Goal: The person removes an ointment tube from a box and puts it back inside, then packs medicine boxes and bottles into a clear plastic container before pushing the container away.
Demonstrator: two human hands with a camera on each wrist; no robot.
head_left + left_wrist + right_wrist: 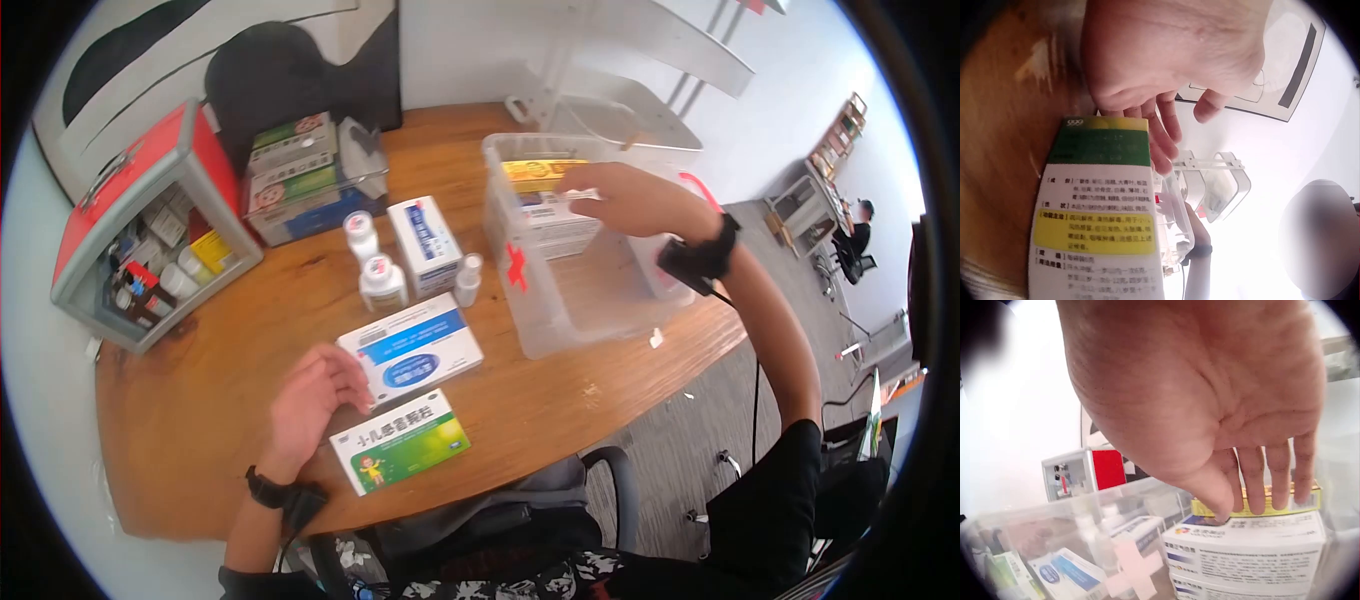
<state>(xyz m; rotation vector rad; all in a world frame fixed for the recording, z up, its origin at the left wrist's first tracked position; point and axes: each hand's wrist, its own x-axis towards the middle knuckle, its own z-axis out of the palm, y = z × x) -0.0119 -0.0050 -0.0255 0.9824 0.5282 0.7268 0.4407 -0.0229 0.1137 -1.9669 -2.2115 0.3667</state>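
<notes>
My right hand (640, 200) reaches over a clear plastic bin (545, 325), fingers extended. In the right wrist view its fingertips overlap a slim yellow box (1310, 499), which lies on stacked white medicine boxes (1247, 559) inside the bin. My left hand (312, 400) stays low over the table, fingers loosely bent, beside a white-and-blue medicine box (425, 347). Just right of that hand lies a green-and-white medicine box (405, 445); its printed side panel (1094, 187) fills much of the left wrist view. Nothing shows in the left hand's grasp.
Two white bottles (383, 285), an upright white-and-blue box (428, 245) and a small spray bottle (467, 280) stand mid-table. Behind are a red-topped medicine case (190, 150) and a clear box of packages (310, 190). A chair (500, 505) is at the front edge.
</notes>
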